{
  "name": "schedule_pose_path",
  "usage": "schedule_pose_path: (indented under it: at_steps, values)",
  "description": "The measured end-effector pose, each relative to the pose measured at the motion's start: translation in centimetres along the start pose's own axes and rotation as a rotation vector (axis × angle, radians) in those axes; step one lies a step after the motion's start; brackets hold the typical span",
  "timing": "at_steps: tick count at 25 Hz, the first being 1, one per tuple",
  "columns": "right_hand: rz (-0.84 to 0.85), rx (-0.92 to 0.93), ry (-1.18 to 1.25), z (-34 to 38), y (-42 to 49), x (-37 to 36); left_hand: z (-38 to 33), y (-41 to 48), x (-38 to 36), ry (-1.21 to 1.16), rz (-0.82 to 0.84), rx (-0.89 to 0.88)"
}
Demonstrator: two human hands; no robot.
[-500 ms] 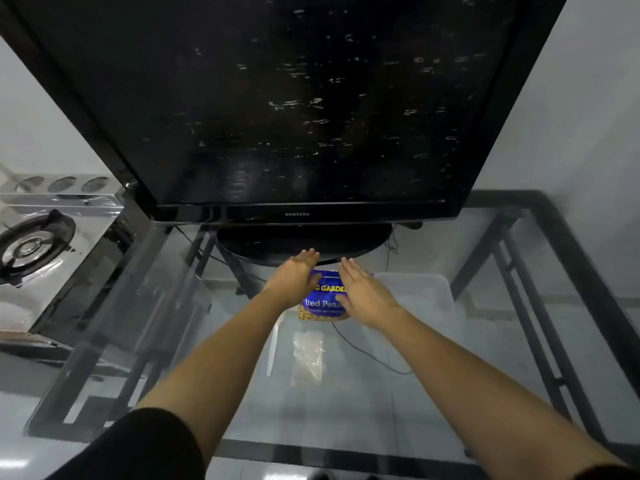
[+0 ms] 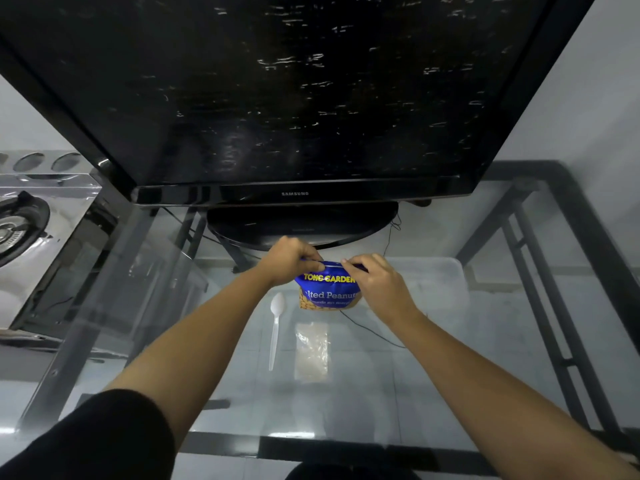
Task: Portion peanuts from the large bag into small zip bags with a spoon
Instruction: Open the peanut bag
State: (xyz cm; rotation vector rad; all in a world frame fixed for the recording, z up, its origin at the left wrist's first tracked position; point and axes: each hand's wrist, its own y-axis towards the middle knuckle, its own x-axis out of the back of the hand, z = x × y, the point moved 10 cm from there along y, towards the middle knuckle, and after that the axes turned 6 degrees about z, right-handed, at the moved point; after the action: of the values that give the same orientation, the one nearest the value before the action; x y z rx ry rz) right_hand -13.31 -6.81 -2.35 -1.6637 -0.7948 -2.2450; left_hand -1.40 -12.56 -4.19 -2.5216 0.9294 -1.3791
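A blue peanut bag [image 2: 327,289] with yellow lettering stands upright on the glass table [image 2: 450,393], just in front of the television's base. My left hand [image 2: 289,259] pinches the bag's top edge at its left corner. My right hand [image 2: 375,284] pinches the same top edge at the right and covers part of the bag's right side. A white plastic spoon [image 2: 276,327] lies on the glass to the left of the bag, bowl pointing away from me. A small clear zip bag [image 2: 311,351] lies flat on the glass, nearer to me than the peanut bag.
A large black television [image 2: 277,98] on an oval base [image 2: 301,225] fills the far side of the table. A steel gas stove [image 2: 31,223] stands to the left. A clear plastic tub [image 2: 436,282] shows below the glass on the right, and a thin black cable [image 2: 374,332] runs under the glass.
Both hands moved from the bag's sides up to its top edge and now pinch it. The spoon, hidden behind my left arm before, has come into sight.
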Motion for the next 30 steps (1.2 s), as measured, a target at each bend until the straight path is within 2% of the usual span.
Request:
schedule_pose_path:
  at_steps: [5,11,14,16,20,25,30]
  values:
    - [-0.094,0.034,0.007,-0.5,0.0,1.0,-0.4,0.7,0.3,0.056,0.059,-0.056]
    - [-0.131,0.055,0.006,-0.6,-0.2,1.4,-0.3,1.2,0.6,0.055,0.097,-0.081]
    - [-0.149,-0.036,0.068,-1.1,0.6,1.5,-0.2,1.4,0.4,0.056,0.130,-0.080]
    - [-0.114,-0.100,0.112,-1.4,1.5,1.3,0.1,1.6,0.2,0.010,0.165,-0.059]
    - [-0.110,-0.011,0.081,0.0,2.0,1.7,-0.1,1.8,0.4,-0.242,0.205,-0.010]
    - [-0.183,-0.022,0.058,0.5,1.7,2.5,-1.7,2.2,0.0,-0.082,0.261,-0.094]
    - [-0.176,-0.008,0.065,-0.1,1.5,2.0,-1.5,2.8,-0.2,-0.018,0.179,-0.079]
